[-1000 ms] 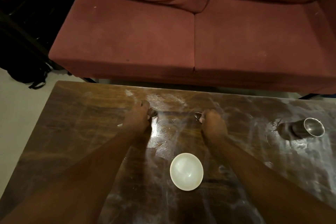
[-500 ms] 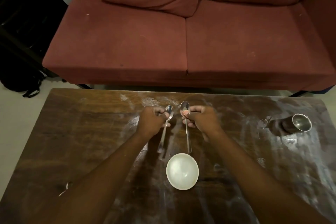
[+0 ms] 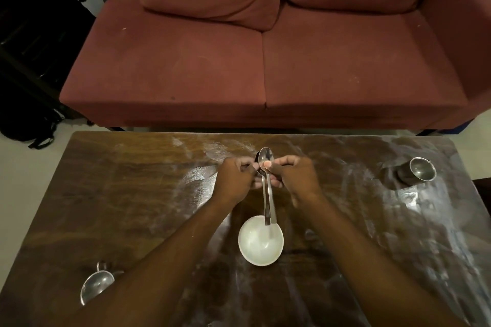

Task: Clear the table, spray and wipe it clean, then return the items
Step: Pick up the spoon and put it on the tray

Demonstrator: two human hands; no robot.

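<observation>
Grip: my left hand [image 3: 233, 180] and right hand [image 3: 295, 178] pinch two spoons [image 3: 266, 202] together mid-frame; clearing step, next lift them away.

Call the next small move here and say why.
Probably lower the spoons handle-first into the white bowl. The left hand and right hand each pinch one near its neck, side by side, and the handle tips line up over the bowl's far rim. The table is streaked white and a steel cup stands on it, so clearing looks unfinished.
</observation>
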